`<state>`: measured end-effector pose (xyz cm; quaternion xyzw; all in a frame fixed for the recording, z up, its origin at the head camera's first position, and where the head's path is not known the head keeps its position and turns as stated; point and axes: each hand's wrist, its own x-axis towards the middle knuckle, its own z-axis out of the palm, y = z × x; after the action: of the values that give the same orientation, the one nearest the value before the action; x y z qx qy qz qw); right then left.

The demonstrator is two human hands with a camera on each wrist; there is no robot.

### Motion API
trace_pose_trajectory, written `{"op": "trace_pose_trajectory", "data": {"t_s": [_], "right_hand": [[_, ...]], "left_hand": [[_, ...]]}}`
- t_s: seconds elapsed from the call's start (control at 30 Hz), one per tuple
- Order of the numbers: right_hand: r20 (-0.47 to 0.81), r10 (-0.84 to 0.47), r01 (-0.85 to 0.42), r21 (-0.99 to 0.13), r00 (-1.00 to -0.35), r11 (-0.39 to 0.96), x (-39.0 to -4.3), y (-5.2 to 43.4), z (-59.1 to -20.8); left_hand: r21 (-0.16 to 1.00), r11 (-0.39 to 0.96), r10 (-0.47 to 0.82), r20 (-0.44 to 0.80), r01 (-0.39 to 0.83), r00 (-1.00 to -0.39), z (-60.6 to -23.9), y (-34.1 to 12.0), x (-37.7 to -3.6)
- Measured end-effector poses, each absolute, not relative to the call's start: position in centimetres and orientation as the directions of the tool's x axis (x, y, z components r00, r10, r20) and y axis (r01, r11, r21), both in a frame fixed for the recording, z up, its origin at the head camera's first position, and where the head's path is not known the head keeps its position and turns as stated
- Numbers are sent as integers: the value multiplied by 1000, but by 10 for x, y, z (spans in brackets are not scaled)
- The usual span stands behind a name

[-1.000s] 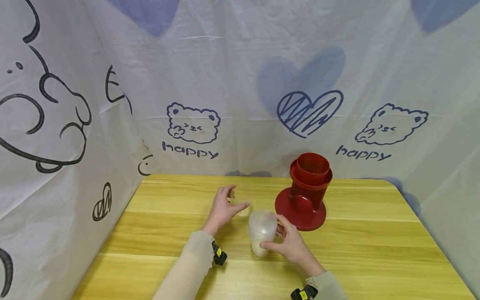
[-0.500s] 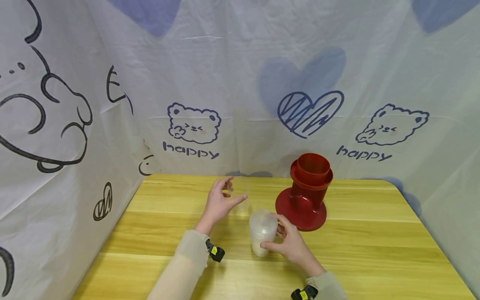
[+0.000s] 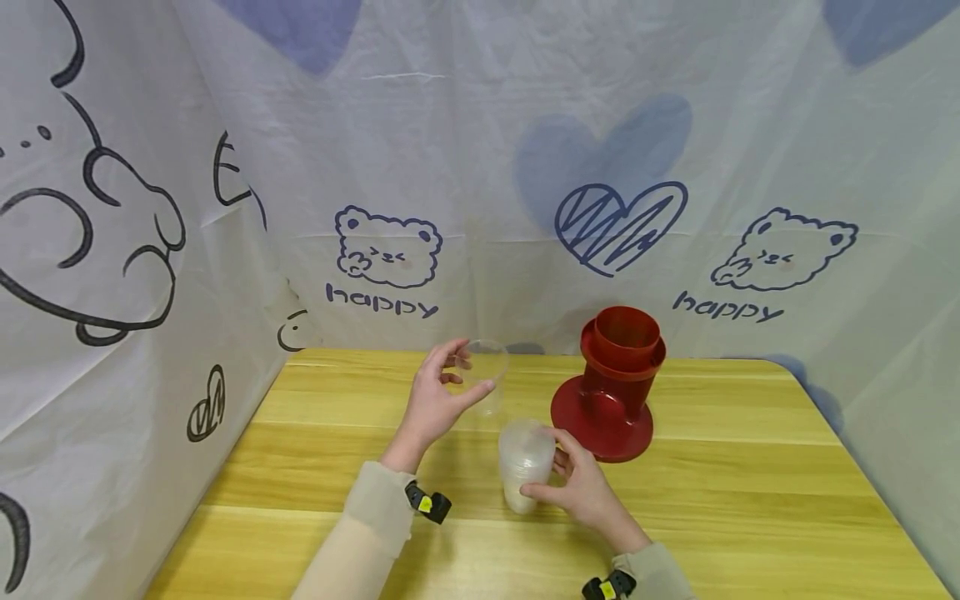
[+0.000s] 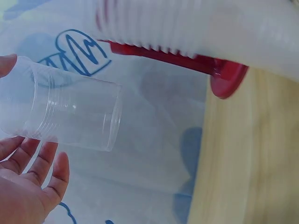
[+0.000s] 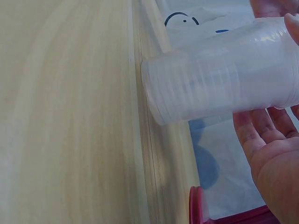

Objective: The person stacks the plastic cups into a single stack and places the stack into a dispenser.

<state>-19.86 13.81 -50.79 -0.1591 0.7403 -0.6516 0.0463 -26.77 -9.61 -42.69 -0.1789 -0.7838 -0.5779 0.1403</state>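
My left hand pinches a single clear plastic cup near its rim, between thumb and fingers. In the left wrist view this cup shows its ridged side and has nothing visible inside. Nearer to me, my right hand grips a stack of nested clear cups around its side, mouth up. The right wrist view shows the stack with the right fingers along its side. The lifted cup is apart from the stack, up and to its left.
A red plastic stand with a round base and an open cylinder on top stands at the back, right of the cups. The wooden table meets a printed cloth behind and at the sides.
My left hand has moved up and away from me with the single cup, widening the gap from the stack. The right hand and the stack have stayed still.
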Motion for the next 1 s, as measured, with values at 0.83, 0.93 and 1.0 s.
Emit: {"op": "trace_pose_trajectory", "data": {"t_s": [0.83,0.93,1.0], "right_hand": [[139,-303,-181,-976,-943,118,-199,139,-508],[143,-302,-185,-976,-942,115,-199,139,-508],[142,-303,-184,-976,-942,115,-199,139,-509]], "left_hand": [[772,34,434,560,634,-705,-389,-86,-233],[778,23,459,550,628,-698,-391,-86,-233],[787,10,471,541,617,-697,-393,-85,-233]]}}
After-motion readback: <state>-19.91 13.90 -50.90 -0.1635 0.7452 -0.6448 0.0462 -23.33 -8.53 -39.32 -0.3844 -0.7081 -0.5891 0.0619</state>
